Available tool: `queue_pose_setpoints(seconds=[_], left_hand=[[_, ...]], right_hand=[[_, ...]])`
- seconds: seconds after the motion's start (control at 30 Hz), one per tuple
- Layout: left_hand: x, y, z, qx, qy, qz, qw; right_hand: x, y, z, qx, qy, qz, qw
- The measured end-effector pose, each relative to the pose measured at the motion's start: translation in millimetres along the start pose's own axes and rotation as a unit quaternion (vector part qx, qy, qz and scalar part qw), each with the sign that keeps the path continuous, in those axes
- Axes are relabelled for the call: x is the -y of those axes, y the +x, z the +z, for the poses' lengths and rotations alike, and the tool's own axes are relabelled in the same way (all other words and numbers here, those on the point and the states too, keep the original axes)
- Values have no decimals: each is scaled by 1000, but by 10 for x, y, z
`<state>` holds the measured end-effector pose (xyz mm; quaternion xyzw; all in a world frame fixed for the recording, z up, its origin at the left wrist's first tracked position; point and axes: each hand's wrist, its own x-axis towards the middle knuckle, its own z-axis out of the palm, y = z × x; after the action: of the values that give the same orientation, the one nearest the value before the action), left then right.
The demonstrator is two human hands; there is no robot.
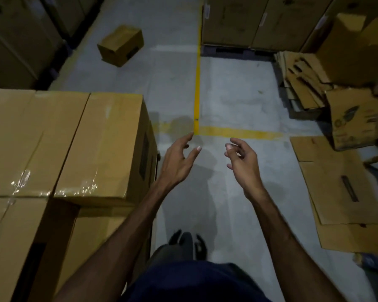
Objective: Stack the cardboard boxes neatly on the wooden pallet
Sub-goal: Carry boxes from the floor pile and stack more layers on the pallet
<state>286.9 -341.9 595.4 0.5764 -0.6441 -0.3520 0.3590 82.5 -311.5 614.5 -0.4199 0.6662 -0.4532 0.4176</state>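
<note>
From your head camera, both of your hands are stretched out in front of you over the grey concrete floor (238,101), and neither holds anything. Your left hand (179,159) has its fingers spread and loosely extended, its grip released, close beside the right side of the stacked cardboard boxes (74,144) but not touching them. Your right hand (242,159) hangs with fingers relaxed and slightly curled, its grip also released, well apart from any box.

The stacked boxes fill your left side: a taped box on top sits beside another at the same level, with more boxes below them. What they stand on is hidden, so you cannot tell whether a pallet lies beneath.

Farther ahead, a small cardboard box (121,45) lies alone and tilted on the floor, well apart from the stack. A yellow floor line (198,83) runs away from you and meets a crossing line just beyond your fingertips.

On your right, flattened cardboard sheets (336,188) lie on the floor, with a heap of folded cartons (303,79) behind them. More tall boxes (258,20) stand at the far end.

Your dark shoe (184,243) shows below your hands.
</note>
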Motion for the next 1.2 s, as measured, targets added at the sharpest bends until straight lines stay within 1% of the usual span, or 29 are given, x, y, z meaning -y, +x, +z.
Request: queue_pose_setpoints(seconds=[0.2, 0.23, 0.3, 0.47, 0.57, 0.63, 0.73, 0.8, 0.9, 0.97, 1.1, 1.2], left_hand=[[-64, 1319, 102, 13, -3, -6, 1000], [-18, 1671, 168, 7, -3, -14, 1000], [41, 1973, 189, 2, 0, -16, 1000], [145, 3336, 321, -34, 12, -51, 998], [77, 4139, 216, -82, 23, -82, 993], [51, 4525, 98, -113, 19, -94, 989], [146, 5080, -105, -176, 4, -131, 976], [276, 5315, -191, -198, 3, -146, 969], [580, 5925, -387, -220, -2, -172, 960], [753, 6340, -541, -223, -8, -174, 959], [1189, 7435, -997, -238, -4, -172, 956], [1416, 8209, -1375, -224, 10, -177, 958]], right_hand=[[242, 1376, 44, 12, -1, -8, 1000], [268, 1757, 74, 21, -1, -8, 1000], [292, 2087, 126, 30, -2, -16, 999], [473, 3639, 355, 83, -14, -30, 996], [789, 4547, 544, 130, -20, -27, 991], [988, 5019, 698, 156, -34, -41, 986], [1278, 5799, 1059, 216, -55, -56, 973], [1390, 6153, 1293, 240, -67, -64, 966], [1514, 6791, 1832, 272, -78, -65, 957], [1602, 7132, 2176, 281, -83, -62, 954], [1867, 7956, 3010, 288, -93, -58, 951], [2174, 8502, 3535, 279, -95, -54, 954]])
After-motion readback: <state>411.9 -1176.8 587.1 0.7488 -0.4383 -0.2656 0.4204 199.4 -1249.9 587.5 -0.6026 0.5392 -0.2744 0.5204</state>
